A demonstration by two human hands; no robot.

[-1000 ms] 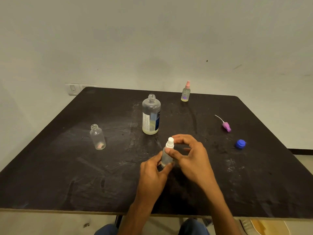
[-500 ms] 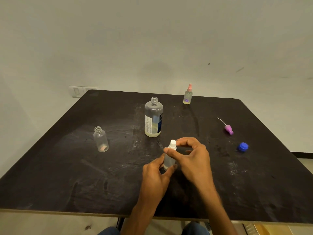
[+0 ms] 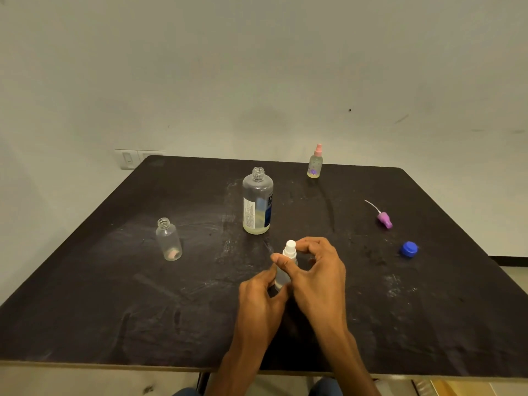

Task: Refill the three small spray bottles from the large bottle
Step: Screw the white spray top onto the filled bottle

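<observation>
Both hands grip one small spray bottle (image 3: 284, 274) — left hand (image 3: 258, 302) round its light, slick body, right hand (image 3: 315, 277) pinching the white nozzle (image 3: 290, 248).

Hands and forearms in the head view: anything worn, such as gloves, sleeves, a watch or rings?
Nothing worn that shows. The left hand and the right hand are bare, without gloves, and both forearms are uncovered down to the bottom edge of the frame. No watch, band or ring is visible. Blue fabric shows at the bottom edge, below the table.

Left of the large bottle (image 3: 257, 202): an uncapped small bottle (image 3: 168, 240). Behind-right: a capped one (image 3: 315, 162). Right: loose sprayer (image 3: 384, 218), cap (image 3: 409, 248).
</observation>
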